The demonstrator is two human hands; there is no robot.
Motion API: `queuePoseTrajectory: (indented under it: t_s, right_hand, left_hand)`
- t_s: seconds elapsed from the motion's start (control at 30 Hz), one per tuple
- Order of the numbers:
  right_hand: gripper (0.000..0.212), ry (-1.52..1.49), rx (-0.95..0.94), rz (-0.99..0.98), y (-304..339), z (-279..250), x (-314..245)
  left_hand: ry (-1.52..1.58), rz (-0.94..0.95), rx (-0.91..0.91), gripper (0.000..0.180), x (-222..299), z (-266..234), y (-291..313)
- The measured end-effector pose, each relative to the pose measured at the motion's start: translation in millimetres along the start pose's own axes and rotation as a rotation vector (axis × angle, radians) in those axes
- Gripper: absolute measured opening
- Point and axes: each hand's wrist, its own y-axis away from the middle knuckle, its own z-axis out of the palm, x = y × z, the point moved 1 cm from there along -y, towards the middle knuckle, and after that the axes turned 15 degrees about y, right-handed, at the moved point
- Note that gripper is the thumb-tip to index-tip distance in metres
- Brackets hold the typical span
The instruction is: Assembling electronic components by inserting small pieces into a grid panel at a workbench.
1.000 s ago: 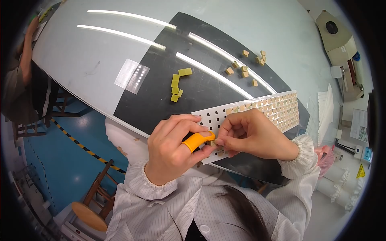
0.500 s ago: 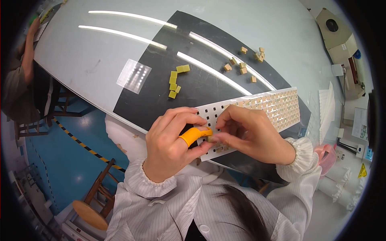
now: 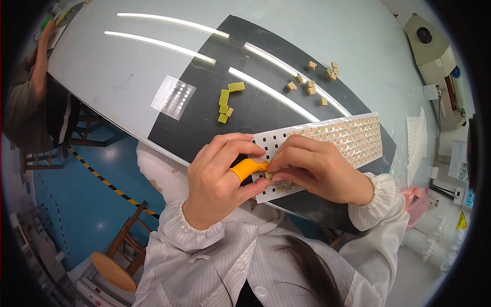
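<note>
A white sheet [image 3: 371,138] lies slanted in front of me, with rows of small tan pieces on its right and middle and bare black squares at its left end. Over that left end, my left hand [image 3: 217,176], with an orange finger cot [image 3: 244,170] on its index finger, pinches a small tan block [image 3: 268,175] between index finger and thumb. My right hand [image 3: 322,169] comes in from the right, thumb and fingers pressed together against the block. Whatever is between those right fingertips is hidden.
Beyond the sheet on the black mat [image 3: 204,97] lie yellow-green blocks [image 3: 224,108], several loose tan blocks [image 3: 311,90] and a clear plastic sheet [image 3: 174,97]. Another person's arm [image 3: 42,64] rests at the far left table edge. A wooden stool [image 3: 113,271] stands lower left.
My right thumb and fingers, parted earlier, have closed together and moved slightly left onto the block. My left hand keeps its pinch. The whole view has shifted slightly.
</note>
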Motion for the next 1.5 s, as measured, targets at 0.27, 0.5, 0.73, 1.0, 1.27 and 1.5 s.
queuePoseTrajectory:
  t_s: [0.27, 0.5, 0.73, 1.0, 1.27, 1.5]
  right_hand:
    - [0.022, 0.244, -0.005, -0.091, 1.8, -3.6, -6.8]
    - [0.018, 0.087, 0.005, -0.036, 1.2, -4.8, -2.2]
    - [0.016, 0.028, -0.046, -0.008, -0.7, -2.5, -1.8]
    - [0.016, -0.040, -0.083, 0.147, -4.2, -8.2, -3.7]
    - [0.021, 0.315, 0.169, 0.259, 26.7, 5.2, -28.7]
    - [0.025, 0.335, 0.239, 0.191, 28.6, 17.8, -22.4]
  left_hand:
    - [0.019, -0.018, -0.024, 0.033, 1.7, -1.1, -2.0]
    - [-0.004, -0.012, -0.007, 0.028, 2.0, 0.3, 0.9]
    - [0.016, 0.001, -0.016, 0.031, 1.3, 0.5, 0.7]
    - [0.036, -0.024, 0.011, 0.030, 0.2, 2.3, 0.1]
    - [0.013, -0.012, -0.033, 0.029, -0.2, 0.6, 1.6]
    - [0.044, -0.025, -0.071, 0.035, 0.3, -4.5, 1.6]
